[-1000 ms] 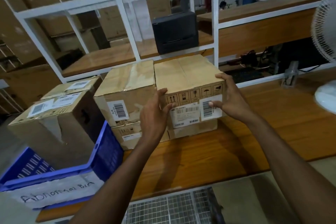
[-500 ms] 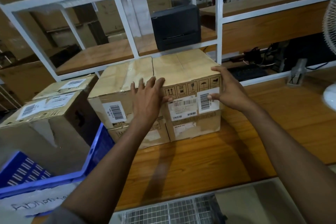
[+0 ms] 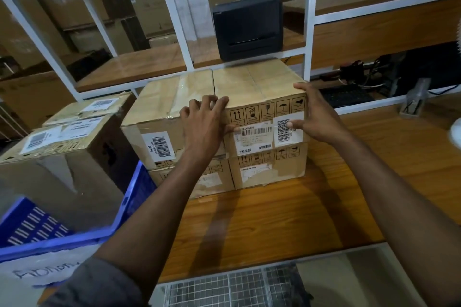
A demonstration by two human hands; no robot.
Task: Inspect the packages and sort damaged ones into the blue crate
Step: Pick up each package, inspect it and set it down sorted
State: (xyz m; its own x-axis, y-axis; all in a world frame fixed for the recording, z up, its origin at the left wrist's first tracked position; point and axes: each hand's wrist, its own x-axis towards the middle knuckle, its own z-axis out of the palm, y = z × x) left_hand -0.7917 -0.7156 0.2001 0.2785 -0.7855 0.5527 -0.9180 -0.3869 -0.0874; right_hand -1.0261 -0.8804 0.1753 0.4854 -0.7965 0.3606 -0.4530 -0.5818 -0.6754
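Two stacks of taped cardboard packages stand on the wooden table. The top right package carries handling symbols and barcode labels on its front. My left hand grips its front left corner, fingers curled over the top edge and thumb on the front. My right hand holds the right corner, thumb pressed on a barcode label. Beside it sits the top left package; two lower packages lie underneath. The blue crate stands at the left with a large box in it.
A white metal frame rises right behind the stacks, with a black printer on the shelf beyond. A keyboard and cables lie at the right, a white fan at the edge. Wire mesh sits below the table's front.
My left hand slid from the package's front face up to its top left edge, fingers now curled over it. My right hand stayed at the right corner. The view moved closer.
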